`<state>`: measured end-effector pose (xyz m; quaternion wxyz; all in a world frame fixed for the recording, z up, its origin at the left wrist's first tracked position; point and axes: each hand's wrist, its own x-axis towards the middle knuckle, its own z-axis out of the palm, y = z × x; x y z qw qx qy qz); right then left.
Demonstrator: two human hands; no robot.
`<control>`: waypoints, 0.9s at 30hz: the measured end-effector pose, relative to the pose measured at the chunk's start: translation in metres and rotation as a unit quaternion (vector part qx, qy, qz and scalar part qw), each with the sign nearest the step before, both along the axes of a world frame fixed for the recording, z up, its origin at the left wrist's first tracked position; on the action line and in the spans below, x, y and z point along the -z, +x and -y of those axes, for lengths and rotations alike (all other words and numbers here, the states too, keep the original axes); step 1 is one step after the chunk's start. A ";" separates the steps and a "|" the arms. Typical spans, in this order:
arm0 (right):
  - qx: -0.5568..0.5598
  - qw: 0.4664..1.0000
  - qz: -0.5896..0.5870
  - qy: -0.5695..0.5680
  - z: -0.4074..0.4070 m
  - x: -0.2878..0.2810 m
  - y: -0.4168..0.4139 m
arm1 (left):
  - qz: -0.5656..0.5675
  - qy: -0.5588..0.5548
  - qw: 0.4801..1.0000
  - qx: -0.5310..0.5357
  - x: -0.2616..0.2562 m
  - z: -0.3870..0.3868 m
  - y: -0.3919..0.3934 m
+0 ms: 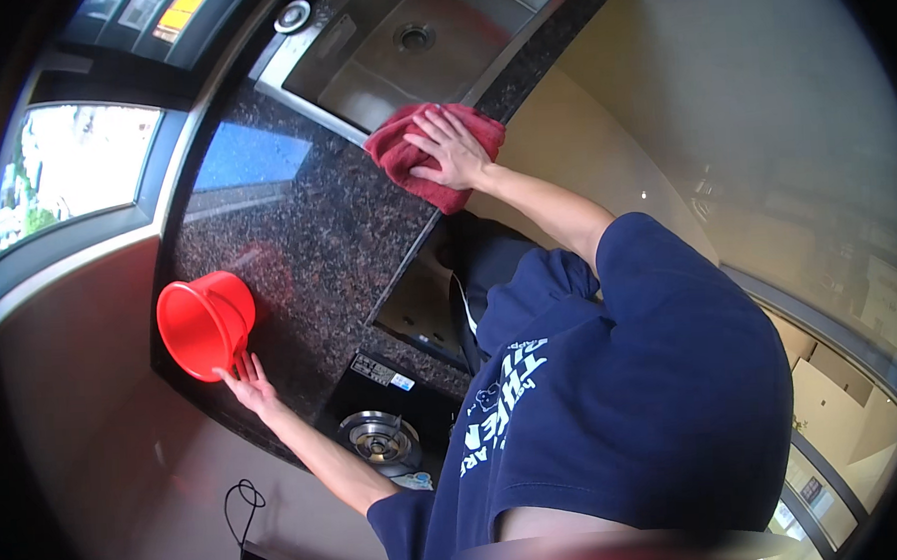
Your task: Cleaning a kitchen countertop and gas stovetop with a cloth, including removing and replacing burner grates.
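My right hand (454, 150) lies palm down on a folded red cloth (402, 166), its fingers spread over the fabric. The cloth rests on the speckled dark stone countertop (325, 203) beside the sink's near corner and laps over the front edge. A red plastic bucket (195, 332) is on the countertop by the wall, its mouth facing left in this view. At the bucket's rim is my left hand (254, 390), palm turned up and fingers apart. Its thumb and fingertips overlap the rim and handle; firm contact cannot be told.
A stainless steel sink (379, 65) is set into the counter at the top. A black gas hob (341, 405) with a round burner (380, 437) lies close to my left forearm. A window (76, 172) stands behind the counter. A black cable (240, 503) loops near the wall.
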<state>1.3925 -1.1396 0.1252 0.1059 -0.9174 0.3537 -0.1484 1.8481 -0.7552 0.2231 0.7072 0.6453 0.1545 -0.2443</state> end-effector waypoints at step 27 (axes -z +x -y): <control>-0.060 0.998 0.007 0.009 0.455 0.041 -0.371 | 0.424 0.110 0.671 0.599 0.012 0.524 -0.585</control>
